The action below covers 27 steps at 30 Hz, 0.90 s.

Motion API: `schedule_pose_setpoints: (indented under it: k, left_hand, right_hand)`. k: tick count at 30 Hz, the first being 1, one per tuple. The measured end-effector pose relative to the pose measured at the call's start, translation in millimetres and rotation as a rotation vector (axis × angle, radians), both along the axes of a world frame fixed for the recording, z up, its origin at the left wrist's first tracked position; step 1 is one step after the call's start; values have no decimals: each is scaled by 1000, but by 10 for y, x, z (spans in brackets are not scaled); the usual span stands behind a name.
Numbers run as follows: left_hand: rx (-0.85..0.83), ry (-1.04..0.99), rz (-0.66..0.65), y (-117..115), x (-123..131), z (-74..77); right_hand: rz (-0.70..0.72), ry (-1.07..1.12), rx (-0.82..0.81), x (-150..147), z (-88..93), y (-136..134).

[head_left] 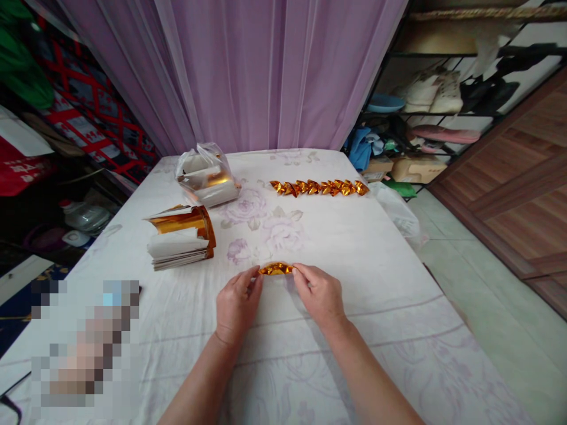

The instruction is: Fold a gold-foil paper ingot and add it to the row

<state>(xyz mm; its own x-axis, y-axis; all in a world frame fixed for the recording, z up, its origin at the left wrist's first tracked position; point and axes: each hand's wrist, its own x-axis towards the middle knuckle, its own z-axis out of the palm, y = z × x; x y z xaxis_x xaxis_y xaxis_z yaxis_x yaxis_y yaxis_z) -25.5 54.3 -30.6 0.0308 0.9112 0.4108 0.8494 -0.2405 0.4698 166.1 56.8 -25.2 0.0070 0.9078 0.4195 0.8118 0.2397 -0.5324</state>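
A small piece of folded gold foil paper (pixel 277 269) is stretched between my two hands, above the flowered tablecloth (pixel 310 248). My left hand (pixel 238 300) pinches its left end between thumb and fingers. At the right end, my right hand (pixel 321 294) pinches it the same way. Beyond my hands, a row of folded gold pieces (pixel 319 188) lies nested together on the cloth. Left of my hands is a stack of gold and white paper sheets (pixel 179 245). Behind that stack sits a clear plastic bag (pixel 208 177) with more such paper inside.
A purple curtain (pixel 274 77) hangs behind the table. Shelves with shoes (pixel 434 91) and boxes stand at the right, near a white plastic bag (pixel 396 212) at the table edge. A blurred patch (pixel 86 348) covers the lower left.
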Motion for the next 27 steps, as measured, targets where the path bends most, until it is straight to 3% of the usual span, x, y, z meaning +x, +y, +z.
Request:
schedule_pose_setpoints:
  k: [10,19,27]
  left_hand:
    - [-34,-95,11,16,-26,-9]
    - [97,-48,-127,-43,39,-12]
    - [54,-41,-53,-22,24,15]
  right_hand:
    - [60,54,162,-72,-111,-10]
    - [72,247,117,-142,-25,-33]
    - [58,223,101,-111,-24,-14]
